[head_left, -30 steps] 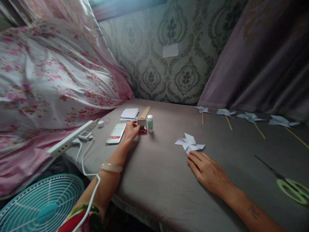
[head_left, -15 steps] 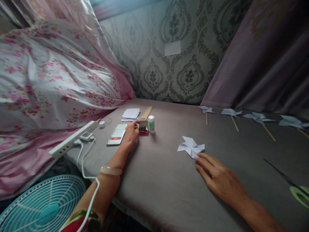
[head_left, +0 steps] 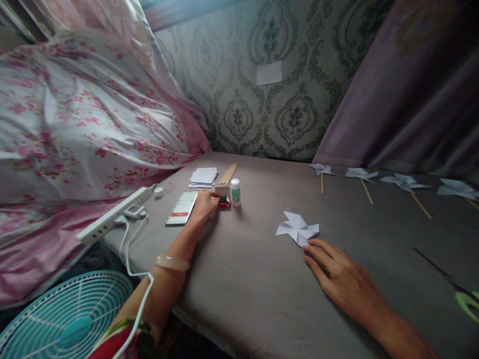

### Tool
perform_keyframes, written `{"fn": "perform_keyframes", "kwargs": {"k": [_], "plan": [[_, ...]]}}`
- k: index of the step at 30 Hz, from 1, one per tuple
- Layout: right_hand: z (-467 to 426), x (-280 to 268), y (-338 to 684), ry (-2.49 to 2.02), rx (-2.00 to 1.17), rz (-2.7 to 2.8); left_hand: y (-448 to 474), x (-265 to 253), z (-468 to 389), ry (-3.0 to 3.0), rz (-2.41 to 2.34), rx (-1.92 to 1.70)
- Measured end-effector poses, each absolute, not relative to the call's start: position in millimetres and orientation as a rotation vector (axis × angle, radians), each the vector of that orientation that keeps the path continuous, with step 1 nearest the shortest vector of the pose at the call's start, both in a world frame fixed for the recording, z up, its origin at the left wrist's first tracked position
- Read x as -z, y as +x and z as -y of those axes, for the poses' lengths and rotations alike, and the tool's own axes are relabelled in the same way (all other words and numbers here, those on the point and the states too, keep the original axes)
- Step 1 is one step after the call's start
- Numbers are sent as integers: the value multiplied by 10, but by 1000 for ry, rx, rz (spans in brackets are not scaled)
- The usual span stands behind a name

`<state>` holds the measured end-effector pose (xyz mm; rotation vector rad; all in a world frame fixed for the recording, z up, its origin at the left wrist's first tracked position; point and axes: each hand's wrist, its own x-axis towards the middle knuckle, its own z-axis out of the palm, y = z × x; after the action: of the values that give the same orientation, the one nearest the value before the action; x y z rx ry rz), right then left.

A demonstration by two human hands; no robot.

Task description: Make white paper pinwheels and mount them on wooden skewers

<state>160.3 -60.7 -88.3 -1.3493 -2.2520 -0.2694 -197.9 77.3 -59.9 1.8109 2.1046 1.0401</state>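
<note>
My left hand [head_left: 207,203] reaches to a small red box [head_left: 225,201] holding small dark pieces too tiny to name. Its fingertips are pinched together at the box's left side, and whatever may be between them is hidden. A white paper pinwheel [head_left: 297,228] lies flat on the grey cloth. At its lower right corner rest the fingertips of my right hand [head_left: 342,274], fingers stretched out and palm down. Just right of the box stands a white bottle with a green label [head_left: 235,192]. A phone [head_left: 182,208] lies left of my left hand.
Wooden sticks [head_left: 228,174] and stacked white paper [head_left: 203,177] lie behind the box. Several pinwheels on sticks [head_left: 404,182] line the back right. Green-handled scissors [head_left: 466,299] lie far right. A power strip [head_left: 114,215] and a fan [head_left: 77,329] are at left; a white cable crosses my left arm.
My left hand has moved slightly right and down, its fingers closing together at the red box. My right hand stays at the pinwheel. The view has shifted slightly.
</note>
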Motion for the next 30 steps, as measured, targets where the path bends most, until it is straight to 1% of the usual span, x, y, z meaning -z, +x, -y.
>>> {"fn": "perform_keyframes", "kwargs": {"k": [3, 7, 15, 18, 22, 26, 30], "plan": [[604, 893, 1605, -1351, 256, 2261, -1916, 515, -766, 2058, -2257, -881], [601, 906, 1610, -1358, 235, 2251, -1825, 412, -735, 2252, -2267, -615], [605, 883, 1600, -1363, 247, 2264, -1782, 384, -669, 2343, -2219, -509], [605, 883, 1604, -1362, 247, 2268, -1808, 401, -658, 2290, -2279, -547], [606, 898, 1609, -1360, 222, 2263, -1872, 441, -669, 2110, -2382, -723], [608, 899, 1609, -1361, 213, 2257, -1939, 491, -702, 1946, -2271, -818], [606, 896, 1610, -1356, 214, 2262, -1969, 498, -721, 1798, -2265, -950]]}}
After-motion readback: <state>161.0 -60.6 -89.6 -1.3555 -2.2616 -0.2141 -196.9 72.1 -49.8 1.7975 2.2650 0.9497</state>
